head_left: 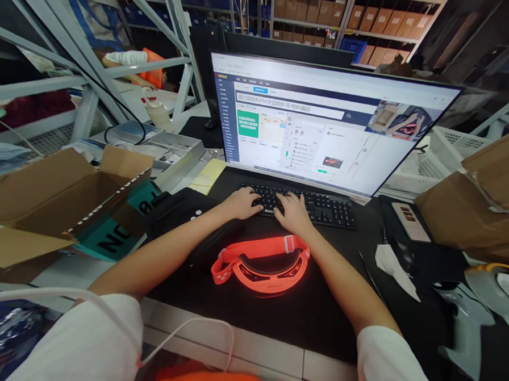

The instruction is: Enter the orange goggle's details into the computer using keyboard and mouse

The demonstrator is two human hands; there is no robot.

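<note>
My left hand [243,203] and my right hand [294,212] both rest with spread fingers on a black keyboard [322,208] at the foot of a wide monitor [326,126]. Neither hand holds anything. The screen shows a software window with lists and small product pictures. Between my forearms, on the black desk mat [316,313], lies a pair of bright orange goggles [261,265] with a strap, just behind my wrists.
An open cardboard box [44,202] sits at the left, over a teal printed bag [115,234]. A phone [410,221], crumpled white paper [393,266] and a grey handheld scanner [465,321] lie at the right, beside cardboard boxes [484,208]. Metal shelving stands behind.
</note>
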